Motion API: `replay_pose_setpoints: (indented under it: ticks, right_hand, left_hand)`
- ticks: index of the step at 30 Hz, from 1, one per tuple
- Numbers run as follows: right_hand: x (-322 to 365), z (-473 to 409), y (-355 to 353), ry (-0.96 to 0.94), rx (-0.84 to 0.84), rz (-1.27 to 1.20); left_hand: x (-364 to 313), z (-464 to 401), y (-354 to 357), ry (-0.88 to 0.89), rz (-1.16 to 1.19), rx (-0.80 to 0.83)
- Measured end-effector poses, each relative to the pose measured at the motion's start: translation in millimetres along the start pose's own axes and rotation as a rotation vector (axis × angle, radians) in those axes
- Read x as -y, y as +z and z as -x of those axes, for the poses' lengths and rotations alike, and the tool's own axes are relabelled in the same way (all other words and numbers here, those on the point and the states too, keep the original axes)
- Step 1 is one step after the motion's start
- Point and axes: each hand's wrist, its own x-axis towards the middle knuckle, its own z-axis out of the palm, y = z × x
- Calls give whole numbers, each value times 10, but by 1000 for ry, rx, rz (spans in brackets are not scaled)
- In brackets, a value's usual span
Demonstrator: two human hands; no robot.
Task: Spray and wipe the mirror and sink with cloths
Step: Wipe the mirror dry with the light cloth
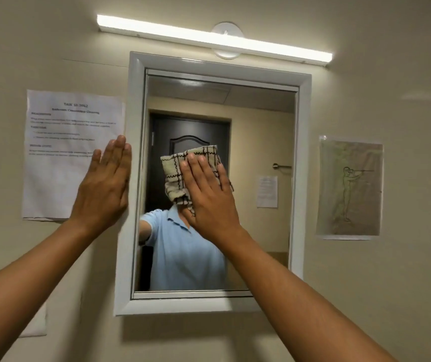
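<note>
Flatly, right hand (206,194) presses cloth (176,176) against mirror (261,126).

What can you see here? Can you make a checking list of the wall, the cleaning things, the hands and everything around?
Surface: beige wall, with the mirror in a white frame.
Job's things: checked cloth flat on the glass; no sink or spray in view.
Clutter: printed sheet left of the mirror, drawing right of it.
Grippers: left hand flat on the frame's left edge and the sheet; right hand presses the cloth.
Cables: nothing seen.
Surroundings: lit strip light above; a dark door shows in the reflection.
</note>
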Motion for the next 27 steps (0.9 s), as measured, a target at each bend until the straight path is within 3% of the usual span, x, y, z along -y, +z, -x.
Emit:
replay_pose_setpoints:
  ticks: [10, 18, 22, 27]
  right_hand:
    - [-873, 318, -144, 383, -73, 7]
    - [-376, 849, 42, 659, -136, -91]
    - [-60, 727, 98, 668, -102, -100]
    - [330, 260, 80, 491, -63, -124]
  left_hand:
    - [-8, 75, 32, 7, 27, -18]
    - [-40, 228, 26, 17, 21, 17]
    - [-68, 310, 10, 10, 26, 45]
    - [-93, 379, 17, -15, 41, 63]
